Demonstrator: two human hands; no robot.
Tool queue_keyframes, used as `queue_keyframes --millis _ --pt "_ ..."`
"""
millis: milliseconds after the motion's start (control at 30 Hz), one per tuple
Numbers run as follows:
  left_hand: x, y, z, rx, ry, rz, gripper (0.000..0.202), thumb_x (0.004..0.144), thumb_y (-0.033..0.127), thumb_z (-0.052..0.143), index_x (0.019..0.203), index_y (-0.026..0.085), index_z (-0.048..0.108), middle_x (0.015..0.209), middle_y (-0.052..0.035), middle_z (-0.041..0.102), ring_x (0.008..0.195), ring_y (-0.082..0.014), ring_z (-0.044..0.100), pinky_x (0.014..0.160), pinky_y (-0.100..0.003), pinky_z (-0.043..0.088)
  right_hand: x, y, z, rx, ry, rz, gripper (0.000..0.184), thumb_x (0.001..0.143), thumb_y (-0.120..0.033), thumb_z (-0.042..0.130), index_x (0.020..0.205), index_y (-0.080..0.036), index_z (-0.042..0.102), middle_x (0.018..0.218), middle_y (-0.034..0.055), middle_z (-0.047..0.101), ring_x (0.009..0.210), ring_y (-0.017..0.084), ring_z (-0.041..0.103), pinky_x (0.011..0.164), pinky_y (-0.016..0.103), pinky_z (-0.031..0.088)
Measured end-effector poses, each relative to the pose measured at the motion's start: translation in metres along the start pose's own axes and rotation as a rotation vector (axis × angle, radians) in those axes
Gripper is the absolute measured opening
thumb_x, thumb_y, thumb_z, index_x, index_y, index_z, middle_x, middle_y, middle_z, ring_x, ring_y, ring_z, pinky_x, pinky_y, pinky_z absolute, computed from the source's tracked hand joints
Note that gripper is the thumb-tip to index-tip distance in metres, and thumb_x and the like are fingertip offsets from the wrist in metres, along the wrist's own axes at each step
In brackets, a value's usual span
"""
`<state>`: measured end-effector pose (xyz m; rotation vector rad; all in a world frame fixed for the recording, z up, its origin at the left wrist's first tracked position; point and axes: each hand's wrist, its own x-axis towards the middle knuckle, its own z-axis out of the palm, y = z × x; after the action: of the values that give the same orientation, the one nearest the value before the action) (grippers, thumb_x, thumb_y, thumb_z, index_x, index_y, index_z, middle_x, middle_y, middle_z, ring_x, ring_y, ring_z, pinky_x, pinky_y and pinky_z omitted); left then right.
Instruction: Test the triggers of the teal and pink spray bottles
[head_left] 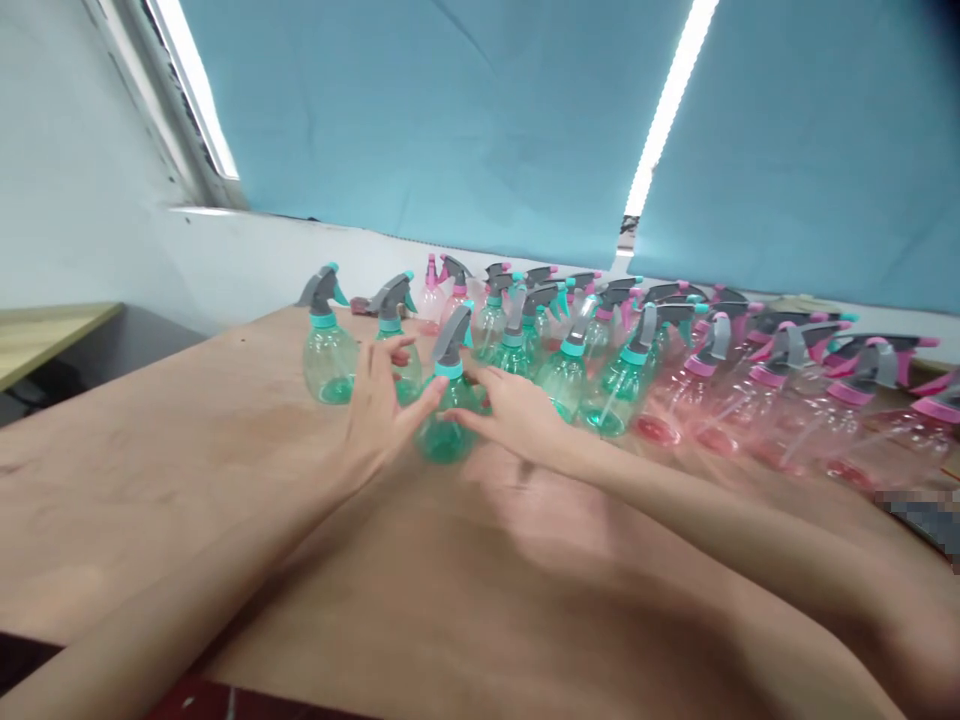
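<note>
A green see-through spray bottle (pixel 445 432) with a grey trigger head and teal collar stands on the wooden table (pixel 187 430), a little in front of the others. My left hand (pixel 379 410) curls round its left side, thumb against the neck. My right hand (pixel 508 410) presses its right side. Both hands hold this one bottle upright.
Several green spray bottles (pixel 330 350) stand behind and to the left. Several pink spray bottles (pixel 780 400) fill the right of the table. Blue blinds (pixel 450 120) cover the windows behind. A lighter desk (pixel 45 335) is at the far left.
</note>
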<state>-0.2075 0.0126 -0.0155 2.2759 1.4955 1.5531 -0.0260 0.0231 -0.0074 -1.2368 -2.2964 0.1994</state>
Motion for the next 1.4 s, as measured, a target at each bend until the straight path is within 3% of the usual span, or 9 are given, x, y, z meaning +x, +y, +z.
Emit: queue_keyframes --millis 100,233,433,733,933,1067,1167,1267,1400 --pt "-0.009 -0.021 -0.008 0.034 0.012 -0.016 0.029 0.088 0.038 0.057 0.116 0.029 0.051 0.102 -0.0056 0.051 0.098 -0.0248 0.053 0.085 -0.039 0.046 0.017 0.006 0.002 -0.027 0.020 0.024 0.054 0.088 -0.051 0.060 0.131 -0.020 0.050 0.126 0.0131 0.062 0.112 0.032 0.060 0.090 0.045 0.048" --pt "-0.018 -0.039 -0.006 0.042 -0.019 -0.069 0.020 0.088 0.035 0.056 0.105 0.026 0.054 0.088 -0.0009 0.050 0.085 -0.0211 0.054 0.076 -0.035 0.046 0.036 0.011 0.005 -0.087 -0.005 0.081 0.058 0.087 -0.053 0.060 0.131 -0.016 0.050 0.115 0.0149 0.067 0.109 0.033 0.062 0.086 0.043 0.049" --pt "-0.024 -0.041 0.009 0.024 -0.150 -0.108 0.015 0.088 0.028 0.053 0.101 0.020 0.054 0.083 -0.0004 0.056 0.067 -0.0149 0.054 0.063 -0.029 0.047 0.053 0.009 0.007 -0.136 -0.045 0.155 0.072 0.087 -0.043 0.064 0.143 -0.010 0.033 0.101 0.0163 0.071 0.102 0.035 0.065 0.081 0.042 0.049" --pt "-0.028 -0.045 0.013 -0.007 -0.247 -0.156 0.013 0.089 0.028 0.051 0.097 0.020 0.057 0.081 0.0004 0.060 0.063 -0.0134 0.058 0.059 -0.026 0.047 0.066 0.011 0.008 -0.076 -0.035 0.170 0.068 0.088 -0.036 0.066 0.142 -0.007 0.036 0.108 0.0205 0.069 0.097 0.033 0.068 0.080 0.041 0.050" --pt "-0.028 -0.043 0.013 -0.002 -0.281 -0.187 0.014 0.088 0.029 0.051 0.097 0.020 0.057 0.081 0.0005 0.061 0.061 -0.0132 0.058 0.060 -0.026 0.048 0.044 0.015 0.003 0.024 0.056 0.067 0.064 0.086 -0.035 0.068 0.140 -0.014 0.041 0.136 0.0174 0.056 0.116 0.029 0.059 0.093 0.039 0.047" --pt "-0.030 -0.041 0.013 -0.008 -0.301 -0.201 0.014 0.089 0.029 0.050 0.098 0.020 0.057 0.081 0.0006 0.061 0.061 -0.0130 0.058 0.059 -0.026 0.048 0.011 0.027 -0.010 0.078 0.175 0.032 0.034 0.088 -0.033 0.064 0.119 -0.018 0.059 0.117 0.0094 0.069 0.102 0.026 0.067 0.086 0.040 0.051" --pt "-0.030 -0.038 0.014 -0.022 -0.311 -0.207 0.014 0.088 0.028 0.050 0.097 0.020 0.057 0.081 0.0003 0.061 0.063 -0.0135 0.058 0.060 -0.027 0.048 -0.008 0.040 -0.019 0.046 0.253 0.060 0.020 0.089 -0.033 0.062 0.103 -0.019 0.063 0.106 0.0063 0.072 0.092 0.024 0.069 0.082 0.038 0.052" --pt "-0.031 -0.035 0.015 -0.036 -0.321 -0.218 0.014 0.088 0.029 0.050 0.096 0.020 0.058 0.080 0.0002 0.061 0.063 -0.0139 0.058 0.060 -0.027 0.048 -0.017 0.049 -0.025 0.014 0.300 0.158 0.027 0.087 -0.038 0.062 0.106 -0.018 0.061 0.109 0.0084 0.070 0.093 0.026 0.068 0.081 0.040 0.052" --pt "-0.030 -0.032 0.014 -0.044 -0.318 -0.243 0.015 0.088 0.031 0.051 0.096 0.021 0.058 0.080 -0.0001 0.062 0.064 -0.0151 0.060 0.059 -0.027 0.048 -0.014 0.051 -0.026 0.008 0.255 0.271 0.052 0.084 -0.041 0.064 0.126 -0.013 0.053 0.126 0.0163 0.062 0.098 0.031 0.066 0.084 0.045 0.051"
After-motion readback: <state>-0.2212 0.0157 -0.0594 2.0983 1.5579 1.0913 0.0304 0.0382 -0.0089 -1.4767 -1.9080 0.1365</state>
